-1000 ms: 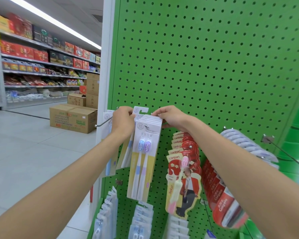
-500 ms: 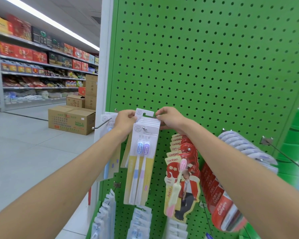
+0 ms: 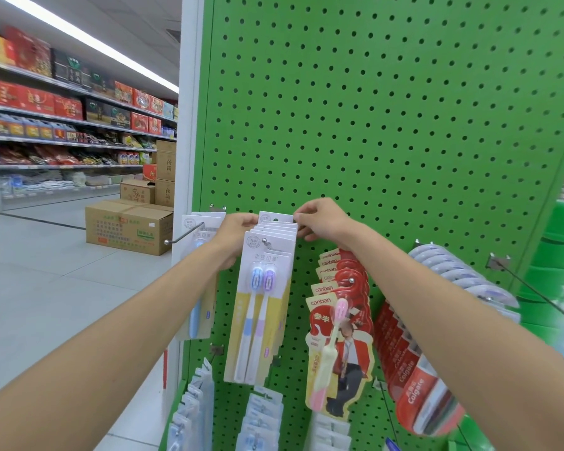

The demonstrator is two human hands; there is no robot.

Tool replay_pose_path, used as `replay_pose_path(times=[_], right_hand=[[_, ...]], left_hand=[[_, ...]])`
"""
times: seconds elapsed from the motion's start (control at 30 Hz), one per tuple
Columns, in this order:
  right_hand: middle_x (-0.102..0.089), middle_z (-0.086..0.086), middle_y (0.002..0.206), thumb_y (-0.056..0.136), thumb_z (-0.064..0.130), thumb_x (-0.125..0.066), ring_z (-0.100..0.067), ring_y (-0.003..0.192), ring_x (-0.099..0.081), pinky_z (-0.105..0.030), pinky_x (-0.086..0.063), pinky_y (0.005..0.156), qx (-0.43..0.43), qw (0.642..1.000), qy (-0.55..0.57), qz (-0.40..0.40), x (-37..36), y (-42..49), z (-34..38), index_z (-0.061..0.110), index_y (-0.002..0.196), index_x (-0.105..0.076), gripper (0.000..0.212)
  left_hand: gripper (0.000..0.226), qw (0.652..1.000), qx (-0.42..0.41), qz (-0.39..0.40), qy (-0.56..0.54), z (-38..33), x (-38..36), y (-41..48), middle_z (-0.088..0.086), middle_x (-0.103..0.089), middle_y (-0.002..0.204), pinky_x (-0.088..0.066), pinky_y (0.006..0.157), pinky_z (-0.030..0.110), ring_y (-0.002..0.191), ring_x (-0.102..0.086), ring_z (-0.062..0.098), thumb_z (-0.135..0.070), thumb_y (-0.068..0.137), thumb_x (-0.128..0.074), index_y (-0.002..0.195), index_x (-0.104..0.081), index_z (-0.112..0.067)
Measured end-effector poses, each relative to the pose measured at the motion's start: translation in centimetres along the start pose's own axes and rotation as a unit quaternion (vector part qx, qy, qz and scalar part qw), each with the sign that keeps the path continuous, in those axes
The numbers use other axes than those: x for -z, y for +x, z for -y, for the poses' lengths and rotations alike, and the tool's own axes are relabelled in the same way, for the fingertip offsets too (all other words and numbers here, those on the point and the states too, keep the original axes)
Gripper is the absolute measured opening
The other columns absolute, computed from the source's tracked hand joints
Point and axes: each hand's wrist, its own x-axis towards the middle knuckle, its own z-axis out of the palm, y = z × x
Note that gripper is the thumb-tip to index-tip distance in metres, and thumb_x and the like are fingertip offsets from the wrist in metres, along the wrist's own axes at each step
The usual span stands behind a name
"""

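A row of yellow-and-white toothbrush twin packs [image 3: 261,307] hangs from a metal hook on the green pegboard [image 3: 388,109]. The rearmost pack [image 3: 275,217] stands a little higher than the rest, close to the board. My left hand [image 3: 233,234] pinches its top left corner. My right hand [image 3: 323,222] pinches its top right corner. Both forearms reach in from below. The hook's tip shows as a small silver ball in front of the first pack.
A bare hook [image 3: 184,235] with a few blue toothbrush packs sticks out to the left. Red canban packs [image 3: 337,323], red Colgate packs [image 3: 417,379] and a long empty hook [image 3: 531,289] hang to the right. Cardboard boxes [image 3: 127,226] stand on the aisle floor.
Both hands have stayed on the top corners of the rear pack, which now sits squarer and nearer the board. The camera has shifted slightly.
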Motion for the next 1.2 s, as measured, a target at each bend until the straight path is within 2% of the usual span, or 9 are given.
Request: replay_pose_path(times=[0.13, 0.4, 0.53, 0.63, 0.77, 0.83, 0.9, 1.1, 1.2], right_hand=[[-0.070, -0.011, 0.095, 0.096, 0.009, -0.057, -0.016, 0.077, -0.063, -0.025, -0.055, 0.071, -0.005, 0.999, -0.043, -0.011, 0.6, 0.1, -0.2, 0.003, 0.101, -0.066, 0.012], [-0.069, -0.007, 0.087, 0.096, 0.012, -0.058, -0.015, 0.072, -0.062, -0.030, -0.057, 0.076, 0.018, 0.993, -0.119, 0.001, 0.8, -0.2, -0.2, 0.012, 0.085, -0.064, 0.012], [-0.069, -0.006, 0.088, 0.097, 0.014, -0.055, -0.018, 0.072, -0.057, -0.036, -0.057, 0.074, 0.035, 0.990, -0.135, -0.024, 0.8, -1.0, 0.4, 0.011, 0.095, -0.066, 0.011], [-0.064, -0.001, 0.085, 0.101, 0.016, -0.047, -0.012, 0.053, -0.045, -0.021, -0.044, 0.047, 0.055, 0.989, -0.130, -0.046, 0.9, -2.0, 1.3, 0.007, 0.110, -0.064, 0.021], [-0.065, -0.003, 0.102, 0.102, 0.019, -0.046, -0.010, 0.045, -0.043, -0.012, -0.034, 0.037, 0.081, 0.988, -0.114, -0.065, 0.6, -3.6, 2.9, 0.007, 0.114, -0.064, 0.025], [-0.065, -0.003, 0.104, 0.101, 0.019, -0.049, -0.020, 0.069, -0.063, -0.014, -0.043, 0.050, 0.091, 0.987, -0.114, -0.072, 0.4, -4.7, 3.7, 0.009, 0.111, -0.066, 0.021], [-0.066, -0.003, 0.104, 0.099, 0.016, -0.053, -0.020, 0.089, -0.064, -0.014, -0.043, 0.062, 0.094, 0.986, -0.109, -0.081, 0.3, -5.9, 4.2, 0.011, 0.107, -0.067, 0.017], [-0.066, -0.002, 0.104, 0.097, 0.007, -0.050, -0.019, 0.089, -0.064, -0.016, -0.046, 0.065, 0.092, 0.979, -0.104, -0.150, 1.3, -11.4, 3.5, 0.011, 0.110, -0.067, 0.022], [-0.065, 0.002, 0.097, 0.098, 0.006, -0.047, -0.026, 0.092, -0.067, -0.029, -0.056, 0.071, 0.075, 0.975, -0.098, -0.185, 2.6, -14.1, 2.4, 0.012, 0.112, -0.068, 0.026]], left_hand=[[0.020, 0.998, 0.017, 0.060, -0.013, -0.5, 0.1, -0.2, 0.003, -0.072, 0.072, -0.051, 0.048, 0.022, 0.055, -0.067, 0.011, 0.003, 0.093, -0.055, 0.108, -0.066, -0.005], [0.018, 0.995, 0.025, 0.099, 0.008, -0.5, 0.1, -1.8, -0.003, -0.071, 0.062, -0.049, 0.051, 0.018, 0.055, -0.065, 0.007, -0.003, 0.096, -0.054, 0.086, -0.066, -0.013], [0.018, 0.996, 0.027, 0.083, -0.025, -0.7, 0.1, -3.0, -0.003, -0.076, 0.086, -0.056, 0.078, 0.029, 0.081, -0.069, 0.013, -0.011, 0.098, -0.053, 0.105, -0.068, -0.020], [0.041, 0.995, 0.051, 0.079, -0.034, -1.0, 0.7, -3.9, -0.001, -0.063, 0.126, -0.029, 0.117, 0.044, 0.125, -0.054, 0.022, -0.035, 0.105, -0.036, 0.139, -0.045, -0.014], [0.061, 0.997, 0.045, 0.056, -0.003, -2.6, 1.1, -5.7, 0.010, -0.031, 0.158, -0.021, 0.120, 0.043, 0.145, -0.029, 0.024, -0.048, 0.104, -0.025, 0.152, -0.028, -0.011], [0.055, 0.994, 0.000, 0.035, 0.101, -4.2, 0.9, -6.7, 0.006, -0.036, 0.155, -0.027, 0.116, 0.039, 0.142, -0.033, 0.022, -0.044, 0.105, -0.029, 0.150, -0.034, -0.012], [0.043, 0.986, -0.059, -0.012, 0.157, -5.9, 0.9, -7.4, 0.004, -0.049, 0.146, -0.035, 0.104, 0.029, 0.132, -0.045, 0.018, -0.033, 0.105, -0.039, 0.142, -0.045, -0.013], [0.029, 0.956, -0.167, -0.119, 0.208, -8.5, -1.3, -10.7, -0.007, -0.062, 0.111, -0.045, 0.099, 0.029, 0.106, -0.054, 0.008, 0.002, 0.093, -0.052, 0.103, -0.070, -0.018], [0.030, 0.951, -0.199, -0.134, 0.193, -8.8, -3.4, -12.8, -0.005, -0.065, 0.098, -0.049, 0.086, 0.024, 0.093, -0.059, 0.009, 0.005, 0.090, -0.051, 0.095, -0.071, -0.018]])
